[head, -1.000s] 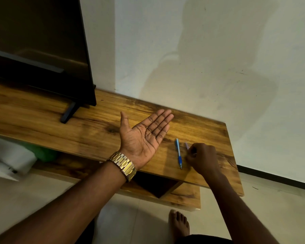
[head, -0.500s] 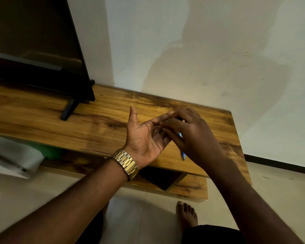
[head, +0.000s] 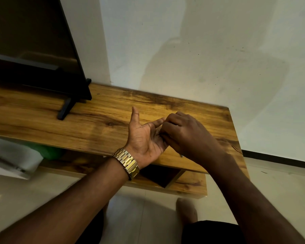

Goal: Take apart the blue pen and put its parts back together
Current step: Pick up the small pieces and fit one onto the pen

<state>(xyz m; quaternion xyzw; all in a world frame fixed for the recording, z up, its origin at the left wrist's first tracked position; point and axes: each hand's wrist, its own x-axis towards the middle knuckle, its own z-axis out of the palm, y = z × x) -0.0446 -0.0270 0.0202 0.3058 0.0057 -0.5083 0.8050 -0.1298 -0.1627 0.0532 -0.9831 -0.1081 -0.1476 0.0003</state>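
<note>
The left hand, wearing a gold metal link watch at the wrist, is held palm-up above the long brown wood-grain table, with the thumb raised and the fingers stretched out flat. The right hand is laid over those outstretched fingers, its own fingers curled together in a pinch at the left fingertips; whatever is pinched there is hidden, and it cannot be told whether anything is held. Of the blue pen, only a small dark tip is seen, poking out from under the right wrist near the table's front edge; the rest is covered by the hand, and whether it lies on the table or is gripped cannot be told. A black flat-screen television is stood on the left part of the table, against the pale wall. A bare foot is seen on the pale tiled floor below.
</note>
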